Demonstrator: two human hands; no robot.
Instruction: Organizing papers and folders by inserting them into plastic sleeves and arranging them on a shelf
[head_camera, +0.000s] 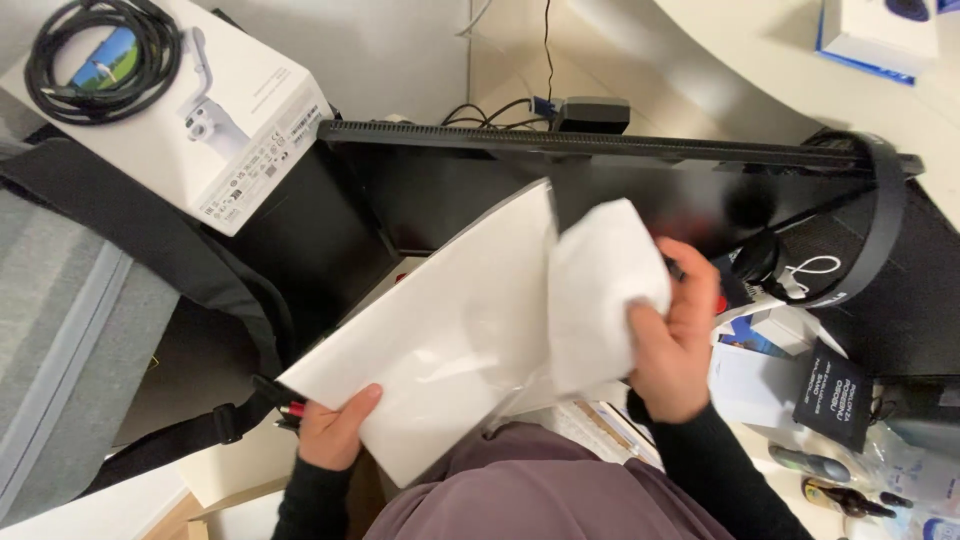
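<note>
Holding nearest, at the lower left, a large white sheet (440, 330) by its near corner, left hand (335, 425) closed with thumb on top and fingers hidden beneath. Looks light and fairly stiff, lying tilted and flat without sagging; probably best held at an edge or corner to avoid creasing. Just right, gripping a soft white cloth (600, 290), bunched and limp, right hand (675, 340) curled around it, wrist bent, forearm rising from the lower right. Beyond, a dark monitor (620, 175) seen from above. Far left, a white box (200, 110) topped with a coiled black cable (100, 50).
</note>
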